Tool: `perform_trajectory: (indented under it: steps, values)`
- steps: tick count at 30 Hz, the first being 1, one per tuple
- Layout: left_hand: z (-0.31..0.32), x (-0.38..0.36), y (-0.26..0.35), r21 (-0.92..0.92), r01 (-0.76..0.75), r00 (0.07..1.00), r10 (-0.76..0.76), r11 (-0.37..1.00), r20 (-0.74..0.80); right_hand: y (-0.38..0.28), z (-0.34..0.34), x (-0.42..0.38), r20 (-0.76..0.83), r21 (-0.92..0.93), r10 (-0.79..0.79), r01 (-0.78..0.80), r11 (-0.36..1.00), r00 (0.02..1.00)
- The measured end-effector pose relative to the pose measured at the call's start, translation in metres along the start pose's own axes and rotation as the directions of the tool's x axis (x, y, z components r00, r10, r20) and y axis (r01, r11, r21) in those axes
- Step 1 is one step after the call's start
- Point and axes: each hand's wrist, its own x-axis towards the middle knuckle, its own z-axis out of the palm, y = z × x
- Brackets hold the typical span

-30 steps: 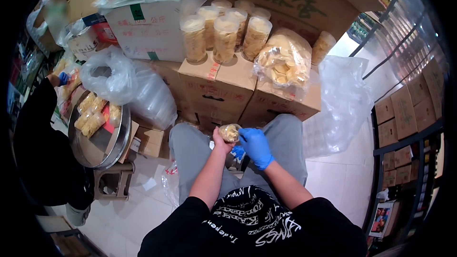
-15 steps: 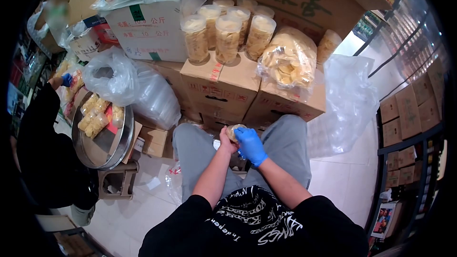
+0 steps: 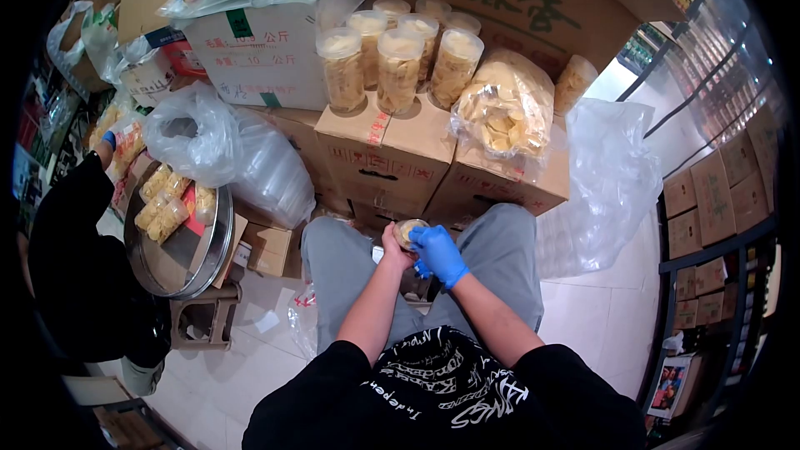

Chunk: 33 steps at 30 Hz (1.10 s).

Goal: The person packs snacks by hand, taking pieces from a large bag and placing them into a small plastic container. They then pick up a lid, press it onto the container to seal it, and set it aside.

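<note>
Between my knees I hold a clear round jar [image 3: 408, 232] of pale yellow pieces, its top facing me. My bare left hand [image 3: 394, 247] is wrapped round its left side. My right hand [image 3: 438, 255], in a blue glove, has its fingers bent at the jar's top; whether they pinch a piece is hidden. Ahead, several filled clear jars [image 3: 399, 71] stand upright on a cardboard box [image 3: 379, 154]. To their right lies an open plastic bag of yellow flat pieces [image 3: 504, 108]. One more filled jar [image 3: 575, 81] leans behind that bag.
On the left, a round metal tray [image 3: 218, 257] on a stool [image 3: 208, 317] carries several filled jars. Beside it sits a plastic bag of clear empty jars [image 3: 271, 167]. A co-worker in black [image 3: 79, 267] is at far left. Shelving with boxes [image 3: 708, 283] lines the right.
My right hand has shifted slightly on the jar, whose top shows more now. The co-worker's gloved hand has moved a little at the far left.
</note>
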Motion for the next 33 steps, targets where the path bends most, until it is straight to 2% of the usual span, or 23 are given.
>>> perform_trajectory:
  steps: [2,6,9,11,15,17,21,23,26,29,30,31,33]
  values:
    - [0.002,-0.002,0.000,-0.012,0.001,1.000,-0.001,1.000,-0.021,0.002,0.000,-0.001,0.079,0.105,0.104,-0.112,0.988,0.991]
    - [-0.003,0.000,-0.002,0.001,0.003,1.000,-0.003,1.000,-0.029,0.007,-0.002,-0.004,0.155,0.120,0.101,-0.120,0.986,0.983]
    - [-0.010,0.007,-0.004,0.006,0.013,1.000,-0.012,1.000,-0.014,0.012,0.000,-0.007,0.180,0.095,0.059,-0.077,0.992,0.982]
    - [-0.016,0.015,-0.004,0.007,0.005,1.000,-0.005,1.000,-0.019,0.019,0.005,-0.010,0.333,-0.068,0.048,-0.027,0.997,0.942]
    - [-0.010,0.008,-0.004,0.023,0.001,1.000,0.000,1.000,-0.027,0.013,0.003,-0.013,0.380,-0.073,0.078,-0.054,0.996,0.922]
    - [-0.003,-0.001,-0.005,0.010,0.000,0.999,0.000,1.000,-0.033,0.011,-0.001,-0.012,0.355,-0.063,0.015,0.008,0.998,0.935]
    - [-0.006,-0.002,-0.006,-0.021,-0.014,0.999,0.013,1.000,-0.035,0.009,0.000,-0.017,0.426,-0.011,0.050,-0.050,0.999,0.903]
    - [-0.016,0.007,-0.006,-0.024,-0.066,0.997,0.064,0.998,-0.051,-0.001,-0.001,-0.018,0.465,0.016,0.145,-0.172,0.985,0.874]
    - [-0.016,0.007,-0.007,-0.011,-0.142,0.989,0.141,0.990,-0.045,-0.005,-0.004,-0.015,0.566,-0.069,0.216,-0.215,0.974,0.795]
    - [-0.021,0.010,-0.012,0.017,-0.177,0.983,0.178,0.984,-0.049,0.009,0.017,-0.025,0.552,-0.086,0.217,-0.204,0.975,0.805]
    - [-0.030,0.019,-0.013,0.031,-0.169,0.985,0.169,0.985,-0.012,0.006,0.014,-0.024,0.602,-0.117,0.285,-0.270,0.956,0.746]
    - [-0.033,0.022,-0.015,0.063,-0.178,0.983,0.181,0.982,-0.042,0.003,0.010,-0.022,0.646,-0.148,0.347,-0.334,0.931,0.680]
    - [-0.042,0.027,-0.019,0.092,-0.152,0.986,0.157,0.984,-0.048,0.004,0.017,-0.028,0.684,-0.141,0.402,-0.430,0.892,0.609]
